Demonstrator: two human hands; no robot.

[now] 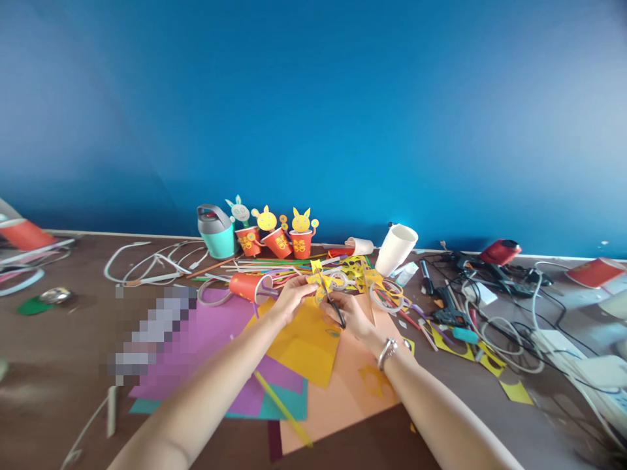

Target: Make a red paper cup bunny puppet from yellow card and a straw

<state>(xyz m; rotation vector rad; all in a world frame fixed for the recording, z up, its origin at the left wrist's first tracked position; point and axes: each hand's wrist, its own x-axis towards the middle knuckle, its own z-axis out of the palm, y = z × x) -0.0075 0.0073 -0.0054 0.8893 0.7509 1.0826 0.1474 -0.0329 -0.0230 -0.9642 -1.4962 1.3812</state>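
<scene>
My left hand (295,292) is closed on a piece of yellow paper (321,282) above the colored sheets. In my right hand (350,312) is a pair of scissors (337,312) with dark handles, its blades against the yellow paper. The fingers wrap the handles, so part of them is hidden. Beneath both hands lie an orange-yellow sheet (304,349), a peach sheet (337,408) and a purple sheet (210,346). Just left of my left hand a red paper cup (251,286) rests on its side.
Several red cups with paper animal heads (300,243) stand by the wall beside a teal container (219,240). A white cup (396,250) leans behind my right hand. Pipe cleaners and yellow scraps lie around it. A glue gun (448,312), cables and a power strip (563,352) crowd the right.
</scene>
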